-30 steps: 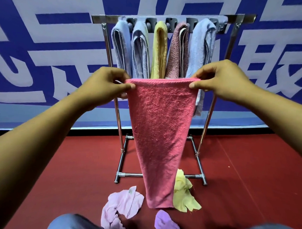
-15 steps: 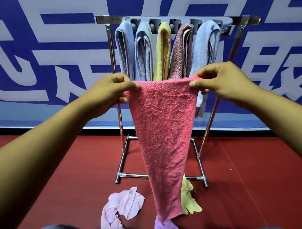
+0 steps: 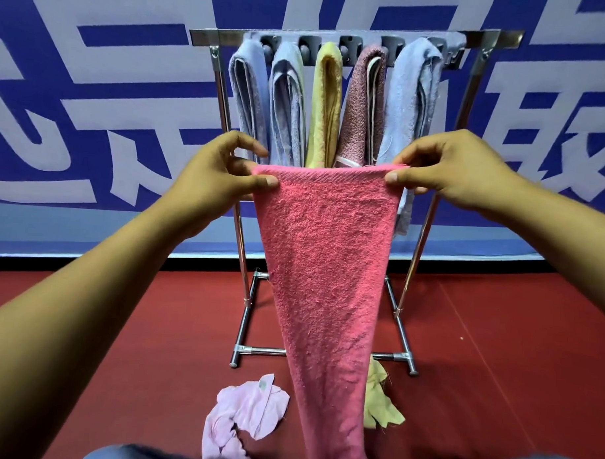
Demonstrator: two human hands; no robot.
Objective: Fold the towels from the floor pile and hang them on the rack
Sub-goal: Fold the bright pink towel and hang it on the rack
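- The left hand (image 3: 215, 173) pinches the top left corner of a pink towel (image 3: 327, 264) between thumb and fingers.
- The right hand (image 3: 457, 169) pinches the top right corner.
- The towel hangs down in front of the rack (image 3: 352, 33), narrowing toward the red floor (image 3: 495, 356).
- Five folded towels (image 3: 327, 103) hang on the rack's far bar.
- A pale pink cloth (image 3: 243, 412) lies near left, a yellow cloth (image 3: 379, 402) near right.
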